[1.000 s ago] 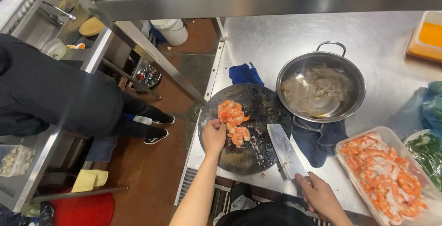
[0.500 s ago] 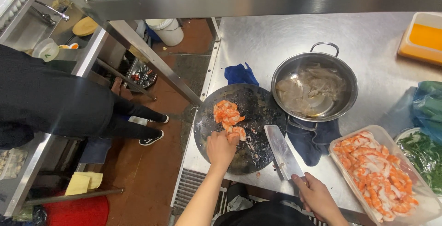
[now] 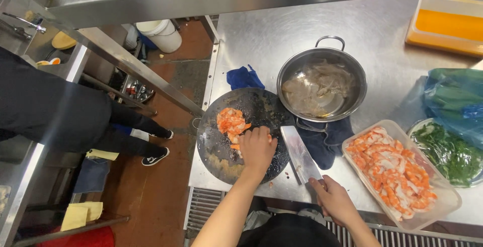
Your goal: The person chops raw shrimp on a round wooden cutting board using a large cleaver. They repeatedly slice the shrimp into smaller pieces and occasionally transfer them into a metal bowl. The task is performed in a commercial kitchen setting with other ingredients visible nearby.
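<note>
Left hand presses curled fingers onto orange shrimp on the round dark board, steadying them; right hand grips the steel cleaver.

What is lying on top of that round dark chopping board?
On the round dark board lies a pile of orange shrimp pieces. The left hand rests on some, covering whatever lies beneath it. The cleaver overlaps its right edge.

The brushed stainless-steel desk looks dull and smeared. The round dark chopping board is matt, rough and scarred. The broad steel cleaver blade shines smooth. The round polished metal pot gleams. The clear plastic tray is glossy; the crumpled blue cloth is soft and matt.
</note>
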